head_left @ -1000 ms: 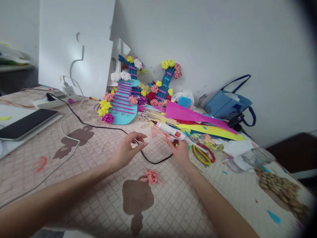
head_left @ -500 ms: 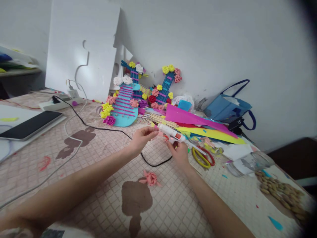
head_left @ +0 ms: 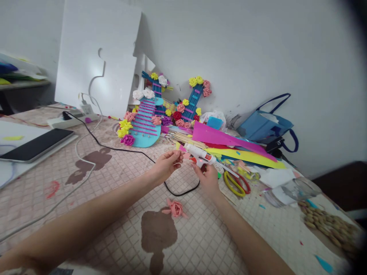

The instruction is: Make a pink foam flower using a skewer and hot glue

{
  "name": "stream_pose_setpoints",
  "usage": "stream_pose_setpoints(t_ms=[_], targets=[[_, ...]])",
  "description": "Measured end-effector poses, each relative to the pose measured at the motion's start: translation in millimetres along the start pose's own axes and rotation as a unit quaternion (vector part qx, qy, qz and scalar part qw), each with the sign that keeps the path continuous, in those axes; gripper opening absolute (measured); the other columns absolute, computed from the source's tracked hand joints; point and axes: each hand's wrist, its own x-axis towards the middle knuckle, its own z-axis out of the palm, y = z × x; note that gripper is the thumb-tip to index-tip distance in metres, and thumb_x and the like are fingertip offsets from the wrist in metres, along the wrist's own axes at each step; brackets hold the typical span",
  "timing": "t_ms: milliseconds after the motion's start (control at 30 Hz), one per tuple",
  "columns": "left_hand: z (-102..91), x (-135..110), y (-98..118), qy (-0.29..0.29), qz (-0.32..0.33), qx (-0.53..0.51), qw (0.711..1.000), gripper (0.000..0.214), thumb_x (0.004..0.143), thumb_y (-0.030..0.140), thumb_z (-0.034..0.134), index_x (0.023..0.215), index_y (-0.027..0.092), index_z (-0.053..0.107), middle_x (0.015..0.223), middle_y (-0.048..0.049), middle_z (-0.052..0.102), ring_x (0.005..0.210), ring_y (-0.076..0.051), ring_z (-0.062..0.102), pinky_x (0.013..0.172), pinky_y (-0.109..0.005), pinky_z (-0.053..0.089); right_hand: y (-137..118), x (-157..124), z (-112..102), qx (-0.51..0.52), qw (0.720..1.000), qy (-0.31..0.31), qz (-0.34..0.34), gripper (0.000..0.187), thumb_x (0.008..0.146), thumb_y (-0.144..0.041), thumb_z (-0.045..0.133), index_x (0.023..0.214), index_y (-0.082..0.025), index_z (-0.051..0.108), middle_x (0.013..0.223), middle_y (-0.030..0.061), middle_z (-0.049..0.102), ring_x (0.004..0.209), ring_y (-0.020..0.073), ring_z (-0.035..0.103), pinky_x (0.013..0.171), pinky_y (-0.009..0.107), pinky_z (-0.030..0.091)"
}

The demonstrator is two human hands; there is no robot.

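Observation:
My right hand is wrapped around the handle of a white hot glue gun, whose nozzle points up and left. A glue stick sticks out of its back end. Just left of the gun's front, my left hand has its thumb and fingers pinched together. Whatever lies between those fingertips is too small to make out. Nearer to me on the table, below both hands, lies a pink paper rose. The black cord loops under my hands.
Paper-flower-decorated guitar shapes lean at the back. Right of the gun are yellow- and red-handled scissors, coloured paper sheets, a glass jar and nuts in shells. At left are a tablet and a power strip.
My left fingers have curled in and moved slightly down from the gun's nozzle. My right hand stays on the glue gun. The view has shifted a little.

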Motion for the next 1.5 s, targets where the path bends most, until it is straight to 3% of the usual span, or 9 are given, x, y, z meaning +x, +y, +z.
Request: stream_pose_setpoints(t_ms=[300, 433, 633, 833, 933, 1000, 1067, 1267, 1500], targets=[[-0.8, 2.6, 1.6, -0.008, 0.002, 0.049, 0.999, 0.039, 0.066, 0.047, 0.078, 0.064, 0.015, 0.056, 0.059, 0.0028, 0.050, 0.054, -0.006, 0.046, 0.053, -0.020, 0.037, 4.3, -2.1, 1.7, -0.004, 1.000, 0.007, -0.006, 0.030, 0.082, -0.045, 0.058, 0.085, -0.015, 0.063, 0.069, 0.0044, 0.064, 0.059, 0.0169, 0.054, 0.052, 0.028, 0.040], [-7.2, 1.3, 3.8, -0.022, 0.007, 0.113, 0.993, 0.042, 0.067, 0.051, 0.075, 0.062, 0.015, 0.054, 0.058, 0.0020, 0.050, 0.053, -0.007, 0.046, 0.052, -0.021, 0.037, 2.9, -1.9, 1.3, 0.011, 1.000, 0.002, -0.007, 0.031, 0.082, -0.045, 0.058, 0.090, -0.015, 0.063, 0.077, 0.0063, 0.067, 0.064, 0.0179, 0.057, 0.058, 0.029, 0.044], [-25.6, 2.4, 8.9, -0.030, 0.034, 0.251, 0.967, 0.040, 0.070, 0.053, 0.068, 0.066, 0.016, 0.055, 0.056, 0.0019, 0.050, 0.050, -0.008, 0.043, 0.050, -0.021, 0.035, 5.5, 3.9, -6.1, 0.006, 0.999, 0.035, 0.023, 0.033, 0.080, -0.048, 0.059, 0.080, -0.015, 0.063, 0.073, 0.0069, 0.067, 0.066, 0.0192, 0.058, 0.063, 0.031, 0.045], [-51.4, 12.3, 33.1, 0.032, 0.100, 0.446, 0.889, 0.040, 0.084, 0.047, 0.050, 0.061, 0.016, 0.056, 0.050, 0.0022, 0.046, 0.048, -0.009, 0.041, 0.049, -0.022, 0.028, 16.8, 4.7, -4.9, -0.067, 0.997, 0.042, 0.001, 0.035, 0.077, -0.050, 0.060, 0.071, -0.016, 0.058, 0.058, 0.0002, 0.055, 0.053, 0.0136, 0.045, 0.053, 0.027, 0.037], [-67.6, 17.2, 43.4, 0.042, 0.115, 0.535, 0.836, 0.032, 0.078, 0.039, 0.061, 0.057, 0.016, 0.056, 0.049, 0.0024, 0.046, 0.049, -0.010, 0.040, 0.050, -0.023, 0.026, 19.6, 6.0, -1.3, -0.103, 0.994, 0.025, 0.000, 0.033, 0.076, -0.049, 0.060, 0.069, -0.017, 0.056, 0.057, -0.0010, 0.052, 0.051, 0.0121, 0.042, 0.050, 0.025, 0.033], [-77.1, 18.9, 45.0, 0.025, 0.119, 0.576, 0.808, 0.014, 0.068, 0.028, 0.069, 0.074, 0.016, 0.063, 0.062, 0.0016, 0.057, 0.055, -0.011, 0.047, 0.053, -0.022, 0.032, 20.0, 9.1, 1.9, -0.122, 0.992, 0.000, 0.001, 0.029, 0.076, -0.046, 0.059, 0.074, -0.016, 0.058, 0.059, -0.0004, 0.054, 0.052, 0.0125, 0.044, 0.051, 0.025, 0.034], [-83.3, 17.3, 42.5, -0.008, 0.118, 0.607, 0.786, 0.021, 0.067, 0.021, 0.067, 0.087, 0.017, 0.065, 0.071, 0.0003, 0.062, 0.059, -0.012, 0.052, 0.056, -0.022, 0.037, 19.7, 13.6, 6.0, -0.139, 0.990, -0.037, -0.003, 0.025, 0.078, -0.041, 0.058, 0.082, -0.016, 0.061, 0.064, 0.0007, 0.058, 0.055, 0.0136, 0.048, 0.054, 0.025, 0.036], [-83.1, -7.0, 31.6, -0.145, 0.131, 0.664, 0.721, 0.012, 0.082, 0.020, 0.054, 0.080, 0.017, 0.065, 0.082, -0.0035, 0.064, 0.074, -0.014, 0.058, 0.069, -0.024, 0.044, 17.7, 27.5, 26.2, -0.205, 0.968, -0.138, -0.036, 0.027, 0.081, -0.035, 0.059, 0.103, -0.018, 0.062, 0.085, 0.0047, 0.069, 0.072, 0.0189, 0.061, 0.065, 0.027, 0.042], [-90.3, -16.3, 37.2, -0.119, 0.126, 0.729, 0.662, 0.018, 0.087, 0.021, 0.050, 0.073, 0.015, 0.060, 0.079, -0.0053, 0.061, 0.073, -0.017, 0.057, 0.065, -0.027, 0.040, 16.1, 43.0, 49.6, -0.241, 0.956, -0.158, -0.061, 0.030, 0.087, -0.037, 0.055, 0.111, -0.019, 0.058, 0.101, 0.0087, 0.069, 0.089, 0.0226, 0.063, 0.074, 0.030, 0.044]])
